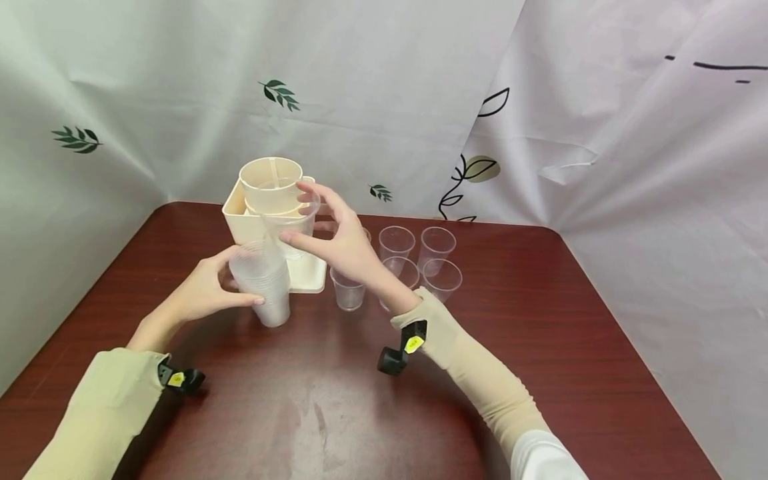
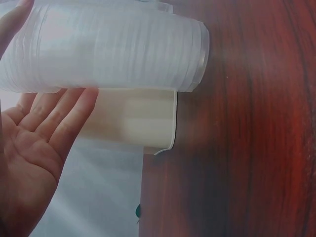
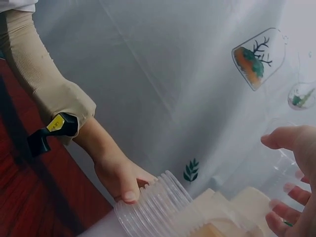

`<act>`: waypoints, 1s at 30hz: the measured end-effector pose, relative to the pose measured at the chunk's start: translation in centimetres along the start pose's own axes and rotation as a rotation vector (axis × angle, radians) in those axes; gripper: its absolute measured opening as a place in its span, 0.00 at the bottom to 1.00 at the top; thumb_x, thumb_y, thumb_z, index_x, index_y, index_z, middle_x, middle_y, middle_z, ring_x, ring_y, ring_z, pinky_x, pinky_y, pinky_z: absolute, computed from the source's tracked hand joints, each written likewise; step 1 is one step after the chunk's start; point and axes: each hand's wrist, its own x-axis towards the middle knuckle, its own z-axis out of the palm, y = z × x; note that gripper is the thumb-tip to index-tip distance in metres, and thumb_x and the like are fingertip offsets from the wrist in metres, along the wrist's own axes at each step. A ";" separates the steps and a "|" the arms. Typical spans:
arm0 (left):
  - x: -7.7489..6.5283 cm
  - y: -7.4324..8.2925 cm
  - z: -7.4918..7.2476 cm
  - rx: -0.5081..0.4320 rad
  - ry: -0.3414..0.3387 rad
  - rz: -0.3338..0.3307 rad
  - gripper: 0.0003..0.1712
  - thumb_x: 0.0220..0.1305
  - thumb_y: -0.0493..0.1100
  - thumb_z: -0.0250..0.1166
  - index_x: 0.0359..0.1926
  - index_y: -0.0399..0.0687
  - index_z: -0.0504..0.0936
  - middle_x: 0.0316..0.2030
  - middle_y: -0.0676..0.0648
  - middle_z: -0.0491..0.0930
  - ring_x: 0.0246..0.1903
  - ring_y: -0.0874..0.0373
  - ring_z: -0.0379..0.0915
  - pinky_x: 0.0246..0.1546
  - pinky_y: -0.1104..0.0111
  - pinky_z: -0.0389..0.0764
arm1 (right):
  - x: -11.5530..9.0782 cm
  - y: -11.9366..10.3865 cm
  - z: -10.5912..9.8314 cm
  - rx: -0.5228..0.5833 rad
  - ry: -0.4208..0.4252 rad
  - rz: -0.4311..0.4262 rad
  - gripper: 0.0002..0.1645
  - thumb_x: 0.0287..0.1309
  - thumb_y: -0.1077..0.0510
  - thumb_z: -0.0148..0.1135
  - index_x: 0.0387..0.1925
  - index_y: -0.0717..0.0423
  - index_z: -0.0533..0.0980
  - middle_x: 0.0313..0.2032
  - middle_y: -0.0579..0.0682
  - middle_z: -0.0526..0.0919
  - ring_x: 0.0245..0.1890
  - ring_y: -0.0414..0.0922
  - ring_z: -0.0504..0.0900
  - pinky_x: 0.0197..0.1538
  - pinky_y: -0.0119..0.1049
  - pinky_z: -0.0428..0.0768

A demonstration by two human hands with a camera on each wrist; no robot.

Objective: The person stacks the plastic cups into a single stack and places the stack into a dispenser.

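My left hand [image 1: 207, 288] grips a stack of nested clear plastic cups [image 1: 267, 288], thumb on the near side. In the left wrist view the stack [image 2: 123, 49] lies across the palm side of the fingers. My right hand [image 1: 343, 245] holds a single clear plastic cup [image 1: 303, 225] between thumb and fingers, just above and right of the stack's mouth. That cup shows faintly beside the right thumb [image 3: 284, 140] in the right wrist view. Its lower end overlaps the stack's rim in the head view, so I cannot tell whether they touch.
Behind the stack stands a cream container [image 1: 240, 223] with a round cream vessel [image 1: 264, 195] and a flat tray [image 1: 309, 277]. Several clear cups stand upright on the right, one a nearer cup [image 1: 349, 295]. The dark red table [image 1: 336, 393] meets a white curtain [image 1: 384, 100].
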 end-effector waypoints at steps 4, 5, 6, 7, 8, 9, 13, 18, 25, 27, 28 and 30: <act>-0.1 0.0 -0.1 0.010 -0.002 -0.007 0.42 0.42 0.35 0.78 0.60 0.42 0.69 0.45 0.65 0.75 0.40 0.73 0.75 0.35 0.78 0.81 | -0.1 0.0 0.4 0.009 -0.004 -0.025 0.42 0.50 0.63 0.70 0.67 0.55 0.63 0.58 0.57 0.73 0.56 0.52 0.75 0.54 0.30 0.78; -0.1 0.0 -0.1 0.010 -0.001 -0.006 0.42 0.42 0.35 0.78 0.60 0.42 0.69 0.45 0.65 0.75 0.40 0.73 0.75 0.35 0.78 0.81 | -0.1 -0.1 0.5 0.012 -0.007 -0.029 0.42 0.50 0.63 0.70 0.67 0.55 0.63 0.58 0.56 0.73 0.56 0.51 0.75 0.55 0.30 0.78; -0.1 0.0 -0.1 0.015 -0.002 -0.002 0.42 0.43 0.35 0.78 0.60 0.41 0.68 0.45 0.66 0.75 0.40 0.73 0.75 0.35 0.78 0.81 | 0.0 -0.1 0.5 0.016 -0.009 -0.032 0.42 0.50 0.63 0.70 0.67 0.55 0.63 0.58 0.57 0.73 0.56 0.50 0.75 0.55 0.30 0.78; -0.1 0.0 -0.1 0.016 -0.001 0.000 0.42 0.42 0.35 0.78 0.60 0.41 0.68 0.45 0.66 0.75 0.40 0.73 0.75 0.35 0.78 0.81 | 0.0 -0.1 0.6 0.019 -0.011 -0.032 0.42 0.50 0.63 0.70 0.67 0.54 0.63 0.59 0.56 0.73 0.56 0.49 0.76 0.55 0.30 0.78; -0.1 0.0 -0.1 0.012 0.001 -0.002 0.42 0.42 0.35 0.78 0.59 0.41 0.69 0.45 0.66 0.75 0.40 0.73 0.75 0.35 0.78 0.81 | 0.0 -0.2 0.7 0.022 -0.011 -0.032 0.42 0.50 0.63 0.70 0.67 0.54 0.63 0.59 0.56 0.73 0.55 0.47 0.76 0.55 0.30 0.78; -0.1 0.0 -0.1 0.010 0.001 -0.001 0.42 0.42 0.35 0.78 0.59 0.41 0.69 0.44 0.66 0.75 0.40 0.73 0.75 0.35 0.78 0.81 | 0.0 -0.2 0.7 0.025 -0.012 -0.031 0.42 0.50 0.63 0.70 0.67 0.54 0.63 0.59 0.56 0.73 0.55 0.46 0.76 0.55 0.29 0.78; -0.1 0.1 0.0 -0.003 -0.003 0.007 0.42 0.42 0.34 0.78 0.59 0.41 0.69 0.44 0.65 0.75 0.40 0.73 0.75 0.36 0.78 0.81 | 0.1 -0.1 0.9 0.032 -0.013 -0.024 0.43 0.50 0.64 0.70 0.67 0.54 0.63 0.58 0.56 0.73 0.55 0.43 0.77 0.55 0.29 0.78; 0.0 0.1 0.0 -0.007 -0.006 0.018 0.42 0.43 0.33 0.78 0.60 0.41 0.68 0.44 0.64 0.75 0.40 0.73 0.75 0.35 0.79 0.80 | 0.2 0.0 1.3 0.044 -0.033 -0.024 0.43 0.50 0.65 0.70 0.67 0.54 0.63 0.59 0.56 0.73 0.56 0.46 0.77 0.55 0.28 0.78; -0.1 0.1 0.1 -0.009 -0.004 0.013 0.39 0.43 0.34 0.78 0.57 0.42 0.69 0.43 0.63 0.76 0.39 0.72 0.76 0.35 0.78 0.81 | -0.2 -2.1 1.4 0.057 -0.066 0.006 0.42 0.51 0.68 0.68 0.67 0.59 0.61 0.60 0.62 0.71 0.59 0.53 0.75 0.57 0.28 0.76; -0.1 0.1 0.1 -0.007 -0.004 0.016 0.39 0.43 0.33 0.77 0.57 0.42 0.69 0.43 0.63 0.76 0.38 0.72 0.76 0.35 0.78 0.81 | -0.3 -2.8 1.4 0.061 -0.078 0.014 0.42 0.51 0.69 0.67 0.67 0.63 0.60 0.60 0.64 0.70 0.60 0.56 0.73 0.58 0.28 0.76; -0.1 0.1 0.1 -0.005 -0.004 0.017 0.39 0.43 0.33 0.77 0.57 0.42 0.69 0.43 0.63 0.76 0.38 0.73 0.76 0.35 0.78 0.81 | -0.4 -3.0 1.4 0.062 -0.082 0.017 0.42 0.52 0.70 0.67 0.67 0.63 0.60 0.60 0.65 0.70 0.61 0.57 0.73 0.58 0.28 0.76; -0.1 0.1 0.1 -0.006 -0.004 0.017 0.38 0.43 0.34 0.77 0.56 0.42 0.69 0.42 0.63 0.76 0.38 0.73 0.76 0.35 0.78 0.81 | -0.4 -3.1 1.5 0.069 -0.086 0.021 0.42 0.52 0.70 0.67 0.67 0.64 0.60 0.60 0.65 0.70 0.61 0.57 0.73 0.58 0.29 0.76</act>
